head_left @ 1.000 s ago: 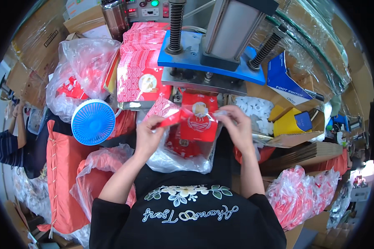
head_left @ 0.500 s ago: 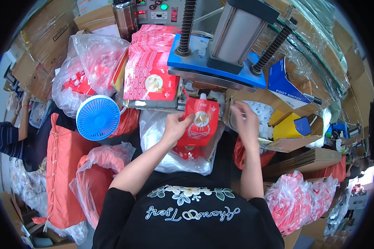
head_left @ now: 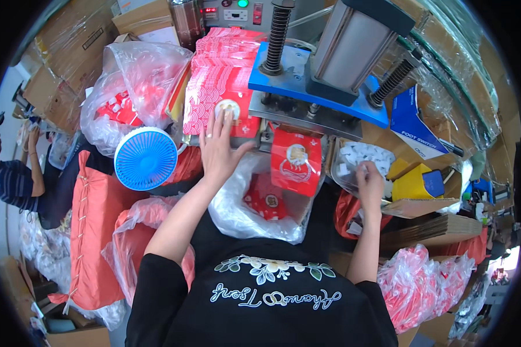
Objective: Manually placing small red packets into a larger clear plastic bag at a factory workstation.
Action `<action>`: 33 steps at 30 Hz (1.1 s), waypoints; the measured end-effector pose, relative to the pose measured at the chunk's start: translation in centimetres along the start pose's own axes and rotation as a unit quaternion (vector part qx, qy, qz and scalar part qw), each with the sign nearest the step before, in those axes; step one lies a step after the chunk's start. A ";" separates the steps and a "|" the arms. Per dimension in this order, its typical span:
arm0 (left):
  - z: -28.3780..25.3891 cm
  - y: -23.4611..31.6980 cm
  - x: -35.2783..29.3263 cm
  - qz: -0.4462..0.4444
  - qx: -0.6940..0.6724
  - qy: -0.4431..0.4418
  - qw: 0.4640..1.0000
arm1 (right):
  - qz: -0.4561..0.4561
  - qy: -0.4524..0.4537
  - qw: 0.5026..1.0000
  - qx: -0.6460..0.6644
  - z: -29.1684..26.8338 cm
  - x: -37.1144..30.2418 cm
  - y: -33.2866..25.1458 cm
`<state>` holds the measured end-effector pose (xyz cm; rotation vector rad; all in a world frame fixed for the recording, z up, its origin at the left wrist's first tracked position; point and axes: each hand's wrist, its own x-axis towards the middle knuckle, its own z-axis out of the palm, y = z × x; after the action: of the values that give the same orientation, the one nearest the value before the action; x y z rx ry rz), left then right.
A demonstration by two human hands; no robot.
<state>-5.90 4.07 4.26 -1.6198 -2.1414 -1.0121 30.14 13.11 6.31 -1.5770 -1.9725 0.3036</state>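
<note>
My left hand lies with fingers spread on the top pouch of a stack of red and pink pouches. Right of it, a single red pouch hangs by its upper edge beneath the blue-topped press, with no hand on it. My right hand is at the rim of a clear tub of small white plastic pieces. Its fingers are curled together; whatever they pinch is too small to make out. Below the hanging pouch, an open clear plastic bag contains more red pouches.
A blue round fan stands left of the stack, before a clear bag of red and white pieces. Right of the tub is a carton with a yellow box. Red fabric bundles lie at left. Another person works at far left.
My left hand has let go of the red pouch, now hanging at the press, and moved left onto the stack. My right hand has moved down and right, to the tub's edge.
</note>
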 end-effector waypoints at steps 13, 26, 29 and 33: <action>-3.1 2.0 -5.8 -0.176 -0.442 -0.159 0.865 | -0.069 -0.186 0.918 0.342 0.3 -1.5 -9.7; 0.9 5.6 -4.3 -0.271 -0.475 -0.292 0.784 | -0.081 -0.083 0.966 0.233 1.8 -0.4 -8.7; 1.9 7.0 -2.4 -0.368 -0.582 -0.251 0.681 | -0.049 -0.031 0.995 0.079 -0.4 0.2 -6.3; 2.7 7.4 -0.9 -0.415 -0.624 -0.239 0.618 | -0.084 -0.148 0.983 -0.069 0.4 -1.0 -3.3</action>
<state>1.76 6.19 4.46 -1.1238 -2.7322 -3.2544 27.35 11.35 7.47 -1.5055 -2.3865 0.3555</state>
